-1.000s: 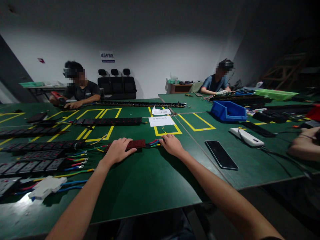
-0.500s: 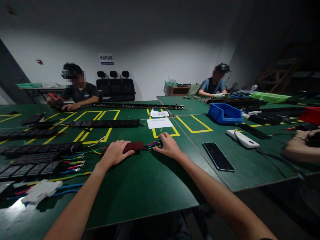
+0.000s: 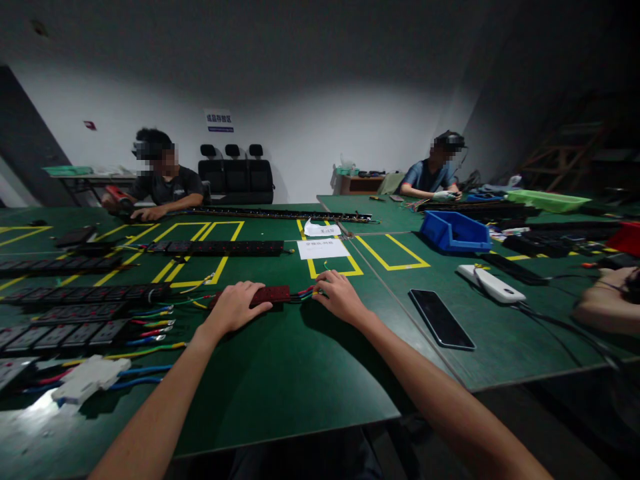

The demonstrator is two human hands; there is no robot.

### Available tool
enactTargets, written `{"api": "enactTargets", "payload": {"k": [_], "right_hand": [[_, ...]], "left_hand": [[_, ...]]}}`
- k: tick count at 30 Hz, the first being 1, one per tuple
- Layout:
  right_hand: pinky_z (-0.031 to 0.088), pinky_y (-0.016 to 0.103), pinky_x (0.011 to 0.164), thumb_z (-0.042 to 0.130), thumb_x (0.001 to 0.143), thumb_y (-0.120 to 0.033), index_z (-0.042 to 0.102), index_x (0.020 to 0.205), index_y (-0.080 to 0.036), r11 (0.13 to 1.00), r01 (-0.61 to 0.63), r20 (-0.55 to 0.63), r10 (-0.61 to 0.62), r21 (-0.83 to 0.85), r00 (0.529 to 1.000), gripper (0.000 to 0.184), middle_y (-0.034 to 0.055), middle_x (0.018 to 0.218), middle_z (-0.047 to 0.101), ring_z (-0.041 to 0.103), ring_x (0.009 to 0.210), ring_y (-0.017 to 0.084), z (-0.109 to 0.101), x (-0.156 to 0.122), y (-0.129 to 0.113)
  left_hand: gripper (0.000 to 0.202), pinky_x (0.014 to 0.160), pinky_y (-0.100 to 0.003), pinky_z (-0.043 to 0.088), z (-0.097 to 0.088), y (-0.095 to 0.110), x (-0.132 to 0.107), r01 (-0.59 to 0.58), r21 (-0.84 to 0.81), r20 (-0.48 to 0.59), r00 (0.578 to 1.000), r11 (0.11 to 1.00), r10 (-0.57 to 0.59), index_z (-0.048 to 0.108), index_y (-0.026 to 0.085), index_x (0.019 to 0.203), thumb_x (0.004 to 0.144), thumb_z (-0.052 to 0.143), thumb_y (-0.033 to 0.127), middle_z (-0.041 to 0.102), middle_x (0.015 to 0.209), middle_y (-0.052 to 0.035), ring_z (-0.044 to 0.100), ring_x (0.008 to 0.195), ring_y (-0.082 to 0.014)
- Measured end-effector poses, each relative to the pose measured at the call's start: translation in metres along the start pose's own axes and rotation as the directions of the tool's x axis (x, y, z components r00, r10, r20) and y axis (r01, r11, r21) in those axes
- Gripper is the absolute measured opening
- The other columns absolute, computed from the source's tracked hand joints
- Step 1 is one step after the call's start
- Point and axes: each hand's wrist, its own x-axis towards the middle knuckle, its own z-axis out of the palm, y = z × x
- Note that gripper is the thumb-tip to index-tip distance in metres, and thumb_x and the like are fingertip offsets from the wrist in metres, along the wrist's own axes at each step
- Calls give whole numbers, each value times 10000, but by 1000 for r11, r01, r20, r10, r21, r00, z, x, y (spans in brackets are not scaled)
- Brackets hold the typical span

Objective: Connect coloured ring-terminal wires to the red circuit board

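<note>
A dark red socket strip (image 3: 277, 294) lies on the green table in front of me. My left hand (image 3: 235, 307) rests over its left part, fingers across the top and thumb along the near edge. Several coloured wires (image 3: 303, 295), red, blue and green among them, come out of its right end. Around the ends of these wires my right hand (image 3: 340, 297) is closed, and its fingers hide the tips. More thin green and yellow wires (image 3: 199, 303) run out to the left of the strip.
Black socket strips (image 3: 85, 293) with loose wire ends and a white connector block (image 3: 90, 379) lie at left. A phone (image 3: 441, 319), a white device (image 3: 491, 283) and a blue bin (image 3: 455, 232) are at right. Paper labels (image 3: 324, 249) lie ahead. Co-workers sit across and at right.
My right hand's fingers have closed further over the wire ends, which showed more before. My left hand stays on the strip. The whole view has shifted slightly.
</note>
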Motion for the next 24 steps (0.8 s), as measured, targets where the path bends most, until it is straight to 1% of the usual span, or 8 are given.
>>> {"api": "enactTargets", "payload": {"k": [7,10,14,18,20,22,24], "right_hand": [[422,386,980,594,985,-267,692,1022,-204,1000,3,17,-2,-16,1000,121,90,1128,654,553,1082,242,-1,-2,-11],[430,375,957,608,976,-261,688,976,-192,1000,15,28,-15,-8,1000,106,90,1084,655,556,1044,237,-2,-1,-11],[440,343,896,643,947,-253,684,910,-181,1000,23,74,-22,-3,997,91,78,1013,650,558,980,221,-6,-1,-8],[432,330,884,654,935,-284,690,911,-184,1000,27,120,-26,-13,992,108,63,968,653,564,961,214,-9,-1,-8],[428,333,889,643,943,-351,697,906,-192,1000,5,123,-1,-28,992,171,63,963,660,570,963,218,-10,-1,-10],[426,335,891,582,978,-404,705,910,-202,997,-59,97,63,-44,993,246,69,969,668,578,966,220,-10,0,-11],[427,327,885,508,1014,-362,711,978,-207,988,-145,47,148,-55,988,258,76,992,674,587,974,217,-10,1,-10]], "left_hand": [[697,897,-438,461,5,-2,0,-12,9,-39,999,1000,13,621,177,1304,947,400,734,675,1198,-141,622,1044,-311],[697,891,-439,461,7,-3,1,-6,13,-36,999,1000,7,619,177,1308,949,396,731,673,1196,-141,623,1039,-312],[687,889,-442,459,7,-3,0,-6,38,-34,999,999,8,613,181,1306,951,398,728,672,1192,-138,623,1030,-314],[675,890,-444,463,5,-1,0,-3,47,-17,1000,999,4,605,172,1312,957,409,713,671,1194,-140,624,1029,-314],[672,894,-443,463,4,-1,0,-3,41,-10,1000,999,3,602,174,1316,957,413,709,669,1199,-140,625,1035,-314],[677,896,-443,463,2,0,0,-4,32,-10,1000,999,4,600,175,1319,954,413,714,670,1199,-139,625,1037,-314],[681,898,-441,464,1,0,0,-4,25,-7,1000,1000,4,600,177,1321,952,412,718,671,1201,-139,625,1038,-312]]}}
